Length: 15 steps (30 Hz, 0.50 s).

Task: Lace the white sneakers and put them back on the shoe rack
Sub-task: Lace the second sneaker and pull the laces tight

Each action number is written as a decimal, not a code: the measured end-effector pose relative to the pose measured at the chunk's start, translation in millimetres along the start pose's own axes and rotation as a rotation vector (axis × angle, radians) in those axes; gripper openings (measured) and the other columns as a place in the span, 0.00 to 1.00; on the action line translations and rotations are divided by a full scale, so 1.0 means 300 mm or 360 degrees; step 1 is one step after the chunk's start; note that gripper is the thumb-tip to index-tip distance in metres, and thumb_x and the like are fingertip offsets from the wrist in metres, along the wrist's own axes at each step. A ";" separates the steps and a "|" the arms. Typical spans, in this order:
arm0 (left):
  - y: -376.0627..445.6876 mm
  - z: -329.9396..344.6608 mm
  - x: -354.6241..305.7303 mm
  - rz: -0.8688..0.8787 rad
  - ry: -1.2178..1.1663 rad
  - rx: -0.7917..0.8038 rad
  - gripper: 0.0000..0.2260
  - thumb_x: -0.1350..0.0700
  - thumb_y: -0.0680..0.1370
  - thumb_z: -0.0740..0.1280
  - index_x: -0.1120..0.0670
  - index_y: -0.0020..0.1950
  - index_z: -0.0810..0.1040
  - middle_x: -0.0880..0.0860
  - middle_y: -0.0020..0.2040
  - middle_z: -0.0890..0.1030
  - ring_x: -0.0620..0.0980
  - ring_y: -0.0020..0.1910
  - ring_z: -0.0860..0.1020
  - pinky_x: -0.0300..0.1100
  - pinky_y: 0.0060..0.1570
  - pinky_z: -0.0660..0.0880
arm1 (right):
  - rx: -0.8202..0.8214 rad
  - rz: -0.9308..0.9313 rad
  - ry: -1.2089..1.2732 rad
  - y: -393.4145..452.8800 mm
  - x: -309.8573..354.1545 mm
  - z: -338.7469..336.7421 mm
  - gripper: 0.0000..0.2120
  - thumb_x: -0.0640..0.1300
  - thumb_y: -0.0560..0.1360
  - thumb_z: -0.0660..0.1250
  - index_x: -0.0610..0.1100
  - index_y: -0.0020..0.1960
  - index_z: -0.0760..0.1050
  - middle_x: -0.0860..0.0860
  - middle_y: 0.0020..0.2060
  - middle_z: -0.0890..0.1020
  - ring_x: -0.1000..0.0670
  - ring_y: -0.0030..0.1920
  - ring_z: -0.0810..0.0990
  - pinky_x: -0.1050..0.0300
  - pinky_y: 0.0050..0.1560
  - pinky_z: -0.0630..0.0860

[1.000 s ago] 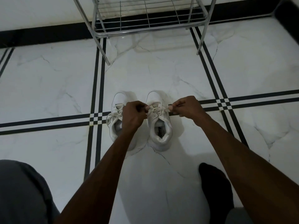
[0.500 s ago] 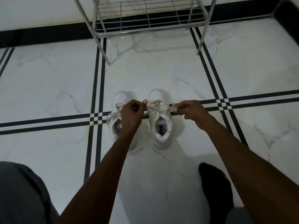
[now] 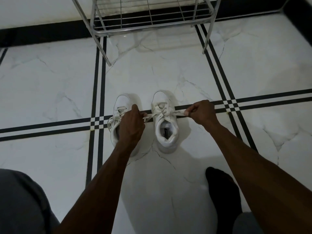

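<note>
Fingers of the left hand (image 3: 130,123) are curled shut on 1 lace end (image 3: 146,118), over the left sneaker (image 3: 118,119). Right of it, the right sneaker (image 3: 166,120) sits upright on the marble floor (image 3: 50,81); its flat woven lace is drawn taut sideways. The right hand (image 3: 201,113) pinches the other lace end (image 3: 179,113). Risk: uneven pull could slip the smooth lace from a pinch or drag the light shoe across the glossy tile. The wire shoe rack (image 3: 152,19) stands beyond, bare chrome.
</note>
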State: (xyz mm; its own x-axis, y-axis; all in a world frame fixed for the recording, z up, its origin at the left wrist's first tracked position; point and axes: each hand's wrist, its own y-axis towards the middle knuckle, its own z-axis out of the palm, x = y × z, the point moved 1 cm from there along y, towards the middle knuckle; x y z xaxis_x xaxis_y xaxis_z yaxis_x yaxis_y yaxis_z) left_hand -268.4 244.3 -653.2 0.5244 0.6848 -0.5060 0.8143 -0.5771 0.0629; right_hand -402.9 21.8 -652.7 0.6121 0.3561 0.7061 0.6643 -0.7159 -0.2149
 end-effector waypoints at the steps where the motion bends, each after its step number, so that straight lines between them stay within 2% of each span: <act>1: -0.002 0.003 0.004 -0.0001 -0.0006 0.0014 0.02 0.67 0.80 0.64 0.62 0.51 0.72 0.60 0.45 0.85 0.63 0.42 0.83 0.56 0.40 0.80 | -0.0012 -0.0005 -0.0010 -0.002 0.000 0.003 0.06 0.41 0.69 0.79 0.39 0.43 0.87 0.45 0.41 0.88 0.49 0.45 0.85 0.59 0.53 0.78; 5: 0.010 0.004 0.010 -0.0021 0.0002 0.0023 0.03 0.64 0.80 0.66 0.63 0.49 0.73 0.62 0.42 0.83 0.64 0.40 0.82 0.59 0.39 0.80 | -0.0020 -0.0052 -0.0087 0.001 0.004 0.009 0.05 0.39 0.69 0.78 0.37 0.42 0.87 0.44 0.40 0.88 0.54 0.39 0.82 0.71 0.40 0.72; 8: 0.020 -0.001 0.014 -0.0164 -0.0201 -0.0052 0.11 0.55 0.81 0.70 0.61 0.45 0.74 0.58 0.37 0.82 0.57 0.36 0.81 0.58 0.37 0.79 | 0.0035 -0.0064 -0.0060 0.014 0.009 -0.005 0.04 0.39 0.69 0.78 0.38 0.42 0.86 0.49 0.35 0.86 0.61 0.32 0.76 0.74 0.33 0.66; 10: 0.020 -0.002 0.010 -0.0256 -0.0448 -0.0066 0.12 0.51 0.80 0.72 0.58 0.44 0.76 0.53 0.36 0.83 0.51 0.37 0.83 0.55 0.39 0.81 | 0.0083 -0.0025 0.0099 0.017 0.011 -0.022 0.04 0.39 0.69 0.78 0.40 0.42 0.86 0.54 0.31 0.81 0.60 0.32 0.76 0.69 0.35 0.69; 12: 0.021 -0.010 -0.008 -0.0294 -0.0676 -0.0106 0.12 0.49 0.79 0.72 0.57 0.43 0.78 0.50 0.38 0.85 0.47 0.39 0.84 0.50 0.41 0.82 | 0.0163 0.0064 0.0375 0.016 0.009 -0.032 0.05 0.38 0.69 0.78 0.40 0.44 0.85 0.50 0.34 0.82 0.56 0.36 0.77 0.64 0.37 0.72; 15: 0.033 -0.016 -0.043 -0.0432 -0.1045 -0.0100 0.14 0.49 0.77 0.74 0.60 0.47 0.82 0.54 0.42 0.87 0.47 0.42 0.86 0.42 0.36 0.80 | 0.0285 0.0108 0.0553 0.009 0.005 -0.037 0.09 0.37 0.70 0.77 0.37 0.49 0.84 0.43 0.42 0.83 0.54 0.40 0.77 0.71 0.31 0.72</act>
State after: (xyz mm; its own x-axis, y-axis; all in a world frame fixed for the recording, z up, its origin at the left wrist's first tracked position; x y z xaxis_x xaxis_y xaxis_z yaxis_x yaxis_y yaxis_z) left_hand -266.0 231.8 -641.8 0.0589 0.3799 -0.9231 0.9180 -0.3839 -0.0994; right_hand -404.9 13.7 -644.6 0.4962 0.0651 0.8658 0.7103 -0.6039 -0.3616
